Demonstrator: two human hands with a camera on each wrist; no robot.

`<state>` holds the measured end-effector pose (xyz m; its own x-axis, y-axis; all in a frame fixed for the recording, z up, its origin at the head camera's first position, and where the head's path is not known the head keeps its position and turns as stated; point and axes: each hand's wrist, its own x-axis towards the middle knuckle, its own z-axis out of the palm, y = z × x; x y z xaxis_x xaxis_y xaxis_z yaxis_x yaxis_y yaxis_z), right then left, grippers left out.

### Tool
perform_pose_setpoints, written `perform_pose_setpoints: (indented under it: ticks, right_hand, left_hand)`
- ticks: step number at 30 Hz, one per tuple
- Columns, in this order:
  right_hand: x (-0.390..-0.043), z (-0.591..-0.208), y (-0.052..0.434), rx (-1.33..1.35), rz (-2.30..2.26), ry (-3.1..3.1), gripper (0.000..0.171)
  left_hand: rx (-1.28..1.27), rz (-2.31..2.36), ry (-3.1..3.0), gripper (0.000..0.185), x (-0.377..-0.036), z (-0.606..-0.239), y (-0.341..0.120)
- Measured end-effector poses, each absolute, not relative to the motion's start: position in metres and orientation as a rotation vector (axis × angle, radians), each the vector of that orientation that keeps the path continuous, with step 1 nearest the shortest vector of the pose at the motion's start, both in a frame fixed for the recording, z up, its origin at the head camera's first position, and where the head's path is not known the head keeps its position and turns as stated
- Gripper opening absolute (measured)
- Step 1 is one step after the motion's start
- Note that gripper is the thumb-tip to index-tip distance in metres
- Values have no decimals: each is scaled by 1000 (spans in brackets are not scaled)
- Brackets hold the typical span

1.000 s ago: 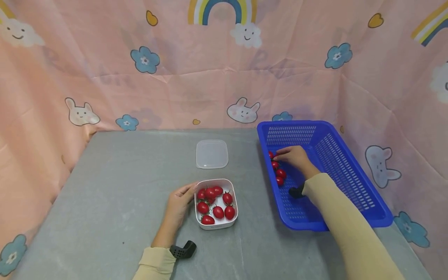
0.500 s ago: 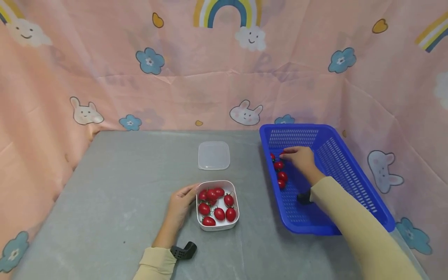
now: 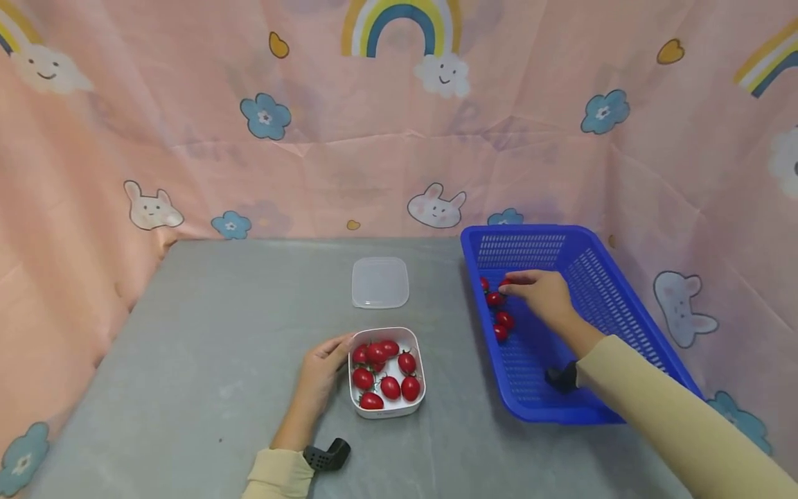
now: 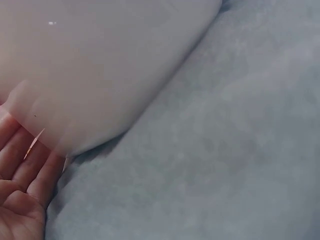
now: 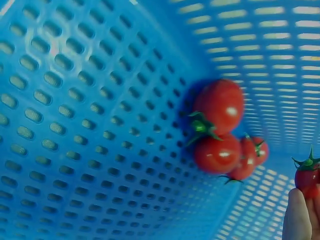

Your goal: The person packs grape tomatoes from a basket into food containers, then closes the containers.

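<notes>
Across the grey counter (image 3: 206, 360), hemmed by a pink cartoon-print backdrop (image 3: 349, 159), the biggest item is the blue perforated basket (image 3: 630, 326) at the right, angled so its long side runs away from the person; its slotted walls keep the loose cherry tomatoes (image 3: 501, 319) gathered along the inner left wall, where the right wrist view shows three of them bunched against the mesh (image 5: 222, 132). Reaching into that basket, the right hand (image 3: 542, 292) has its fingers curled round a single tomato (image 5: 307, 176), pinched at the fingertips with the green stalk upward, lifted just clear of the others. Nearer the person, a small white square container (image 3: 411, 409) sits on the counter, already holding several tomatoes (image 3: 388, 371) in one layer. Resting against its left wall, the left hand (image 3: 319, 374) lies with relaxed, fairly straight fingers touching the side, apparently to steady it; it grips nothing. Behind the container, apart from it, its translucent lid (image 3: 379, 282) lies flat, leaving the mouth open for filling.
</notes>
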<state>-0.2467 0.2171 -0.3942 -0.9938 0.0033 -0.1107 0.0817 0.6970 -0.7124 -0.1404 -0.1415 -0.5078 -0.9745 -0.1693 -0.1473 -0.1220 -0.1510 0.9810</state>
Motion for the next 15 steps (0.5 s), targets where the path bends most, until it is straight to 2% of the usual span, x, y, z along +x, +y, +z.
perform_pose_setpoints:
  ticks: [8, 15]
  right_hand:
    - [-235, -369, 216, 137, -1265, 2724, 55]
    - [-234, -372, 212, 164, -1415, 2636, 57]
  left_hand:
    - [330, -2372, -1970, 37, -140, -507, -141]
    - [324, -2347, -1997, 36, -140, -506, -140]
